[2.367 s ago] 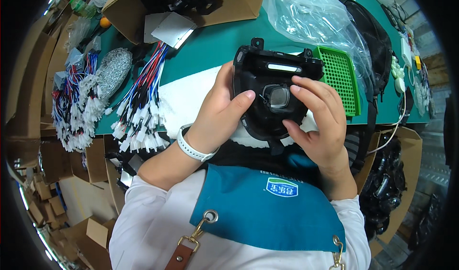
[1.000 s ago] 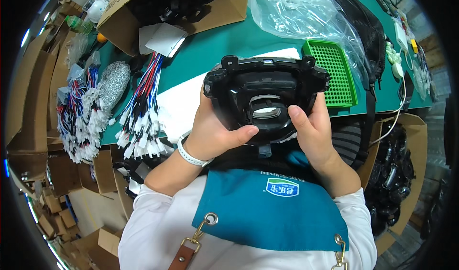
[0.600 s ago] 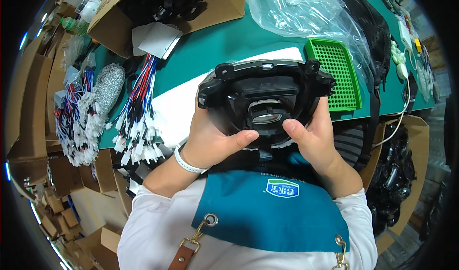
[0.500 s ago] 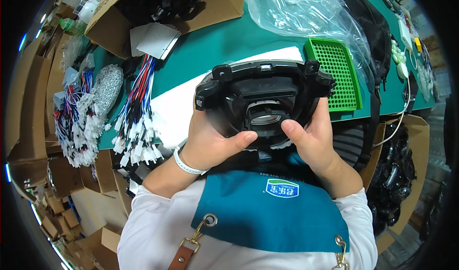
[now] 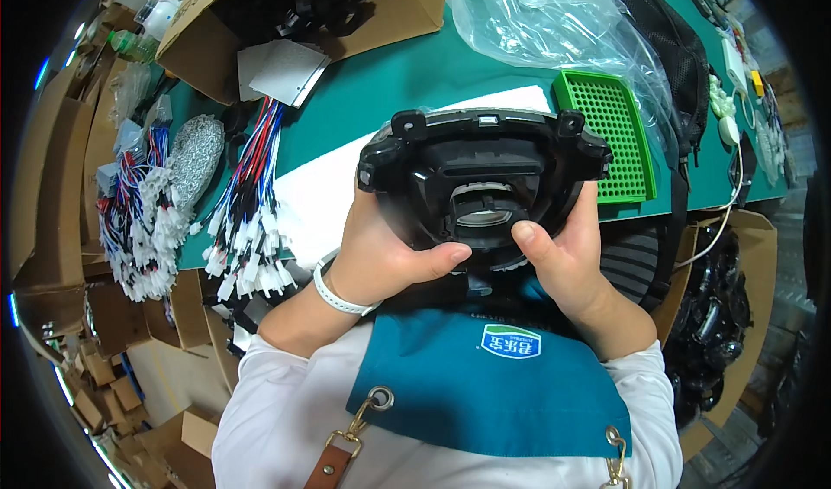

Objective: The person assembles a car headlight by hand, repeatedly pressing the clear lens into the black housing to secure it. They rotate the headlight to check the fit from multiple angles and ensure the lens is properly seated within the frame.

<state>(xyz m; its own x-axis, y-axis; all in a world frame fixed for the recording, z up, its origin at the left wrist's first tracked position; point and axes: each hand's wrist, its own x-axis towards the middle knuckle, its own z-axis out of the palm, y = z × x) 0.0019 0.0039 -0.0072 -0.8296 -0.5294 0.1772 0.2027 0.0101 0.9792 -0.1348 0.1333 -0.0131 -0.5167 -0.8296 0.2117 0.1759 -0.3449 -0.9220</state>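
Note:
Between my two hands is a black plastic lamp housing (image 5: 489, 162), raised in front of my apron with its mounting ears at the far edge. A round-edged opening with a pale, lens-like piece shows at its near middle. My left hand (image 5: 385, 251) grips the left side, thumb lying along the near rim. On the other side my right hand (image 5: 567, 242) is wrapped round the edge, its thumb tip near the opening. The remaining fingers of both hands are hidden beneath the housing. Under and behind it lies a white sheet (image 5: 325, 199) on the green table (image 5: 381, 78).
Bundles of wires with white connectors (image 5: 251, 238) hang over the table's left edge beside a bubble-wrap roll (image 5: 195, 156). A cardboard box (image 5: 389, 13) of black parts stands at the back. Rightward are a green perforated tray (image 5: 606, 134), clear plastic bag (image 5: 537, 22) and box of black parts (image 5: 714, 316).
The lamp housing has shifted very slightly right and tilted a little, so the pale piece in its opening shows more. Both hands keep their hold.

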